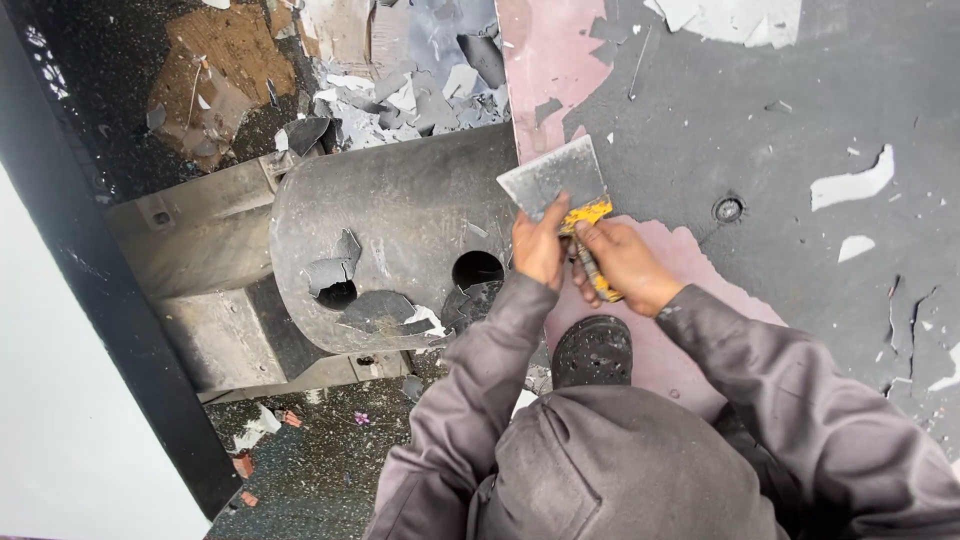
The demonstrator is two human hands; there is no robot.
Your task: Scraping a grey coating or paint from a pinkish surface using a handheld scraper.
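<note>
A wide metal scraper (556,176) with a yellow handle lies blade-first against a grey painted floor (760,120), at the edge of a bare pink patch (545,60). My left hand (540,248) presses on the base of the blade. My right hand (625,262) is wrapped around the yellow handle just behind it. Both arms wear grey sleeves. More bare pink surface (700,270) shows right beside my right hand.
A dark rounded metal housing (390,230) with two round holes stands left of the hands. Loose grey paint flakes (400,100) are piled beyond it. My black shoe (592,352) rests below the hands. A round bolt (729,209) sits in the floor at right.
</note>
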